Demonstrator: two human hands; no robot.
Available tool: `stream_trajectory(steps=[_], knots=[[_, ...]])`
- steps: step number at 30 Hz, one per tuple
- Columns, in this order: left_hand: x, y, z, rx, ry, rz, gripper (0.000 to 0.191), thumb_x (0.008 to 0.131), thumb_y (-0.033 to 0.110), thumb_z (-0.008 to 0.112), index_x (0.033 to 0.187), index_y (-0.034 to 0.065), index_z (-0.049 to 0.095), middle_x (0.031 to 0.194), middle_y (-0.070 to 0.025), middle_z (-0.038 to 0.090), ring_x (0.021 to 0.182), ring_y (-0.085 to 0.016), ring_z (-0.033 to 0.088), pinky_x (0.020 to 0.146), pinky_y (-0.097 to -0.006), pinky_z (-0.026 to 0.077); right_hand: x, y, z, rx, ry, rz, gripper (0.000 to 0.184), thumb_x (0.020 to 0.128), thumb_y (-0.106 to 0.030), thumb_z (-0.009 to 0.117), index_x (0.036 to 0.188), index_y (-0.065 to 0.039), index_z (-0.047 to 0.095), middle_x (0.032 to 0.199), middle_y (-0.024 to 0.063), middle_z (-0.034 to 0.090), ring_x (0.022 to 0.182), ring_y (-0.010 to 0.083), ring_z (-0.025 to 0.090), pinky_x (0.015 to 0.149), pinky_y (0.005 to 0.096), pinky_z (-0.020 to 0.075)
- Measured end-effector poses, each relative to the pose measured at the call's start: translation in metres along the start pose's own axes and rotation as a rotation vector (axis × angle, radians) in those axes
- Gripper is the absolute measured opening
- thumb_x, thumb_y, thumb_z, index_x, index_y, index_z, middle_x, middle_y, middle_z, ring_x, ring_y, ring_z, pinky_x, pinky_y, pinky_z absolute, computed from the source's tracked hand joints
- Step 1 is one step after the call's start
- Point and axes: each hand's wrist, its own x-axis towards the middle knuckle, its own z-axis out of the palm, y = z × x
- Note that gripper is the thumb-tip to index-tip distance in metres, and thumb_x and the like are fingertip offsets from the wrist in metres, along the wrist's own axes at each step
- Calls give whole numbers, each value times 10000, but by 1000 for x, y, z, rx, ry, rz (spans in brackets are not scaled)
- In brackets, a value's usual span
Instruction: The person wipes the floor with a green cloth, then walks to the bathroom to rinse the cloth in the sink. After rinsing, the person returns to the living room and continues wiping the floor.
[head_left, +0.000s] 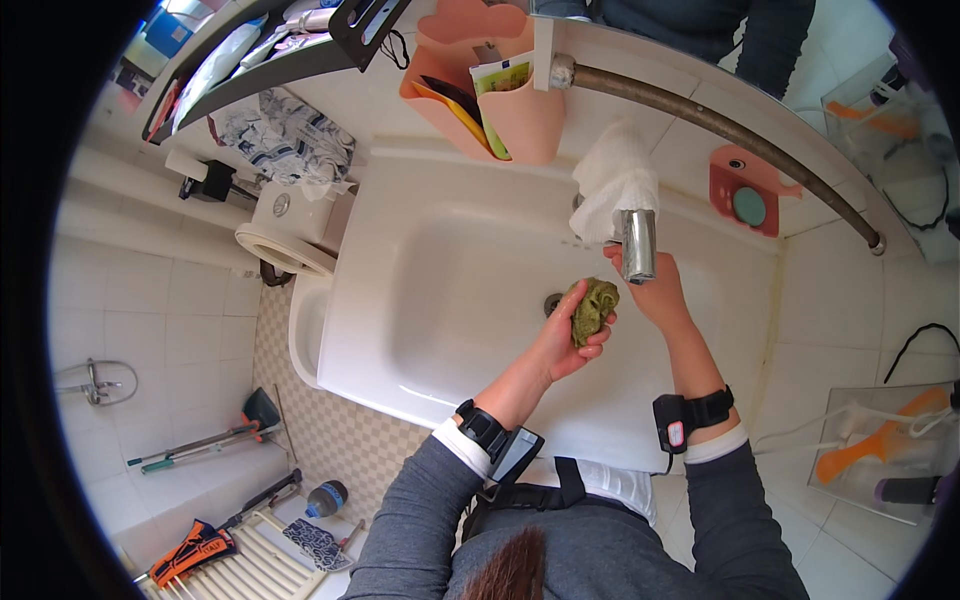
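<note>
A crumpled, wet-looking olive-green cloth is gripped in my left hand, over the white washbasin. The dark drain shows just beside that hand, partly covered by it. My right hand is at the chrome faucet, partly behind its spout. Its fingertips show to the left of the spout, but what they touch is hidden. A white ribbed cloth drapes over the back of the faucet. No water stream is visible below the spout.
Behind the basin hang a pink holder with tubes and a pink soap dish. A metal rail curves above. Left stands a toilet with its lid raised. A clear bin holds an orange-handled item at right.
</note>
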Motion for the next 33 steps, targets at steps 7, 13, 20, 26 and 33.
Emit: stream_trajectory(steps=[7, 13, 20, 26, 33], knots=[[10, 11, 10, 178, 151, 223, 443, 970, 533, 449, 1080, 110, 520, 869, -36, 537, 583, -107, 407, 446, -215, 280, -34, -18, 10, 221, 327, -74, 211, 847, -29, 638, 1056, -21, 663, 884, 96, 675, 731, 178, 634, 696, 297, 523], [9, 5, 16, 141, 217, 258, 420, 989, 529, 397, 1103, 139, 505, 854, -32, 539, 597, -112, 419, 457, -223, 307, -26, -29, 1, 22, 319, -122, 149, 808, 31, 601, 942, -7, 658, 826, 79, 638, 779, 186, 623, 699, 292, 495], [8, -5, 14, 248, 454, 367, 416, 985, 528, 414, 1026, 126, 516, 756, 7, 496, 586, -97, 430, 455, -229, 309, -39, -16, 17, 86, 287, -81, 167, 854, -13, 637, 1014, 4, 678, 869, 98, 665, 729, 179, 626, 666, 290, 500], [6, -15, 1, 292, 512, 335, 430, 983, 542, 407, 979, 128, 523, 706, 20, 494, 565, -81, 436, 456, -220, 311, -73, -9, 35, 244, 433, 76, 196, 827, -9, 643, 1019, -35, 671, 890, 63, 693, 777, 150, 641, 735, 274, 511], [8, -21, -2, 291, 519, 378, 483, 968, 576, 415, 1059, 124, 558, 827, 17, 578, 647, -71, 497, 491, -213, 352, -96, -5, 50, 185, 213, 43, 203, 794, 9, 689, 988, -12, 633, 884, 63, 702, 817, 130, 653, 781, 270, 515]])
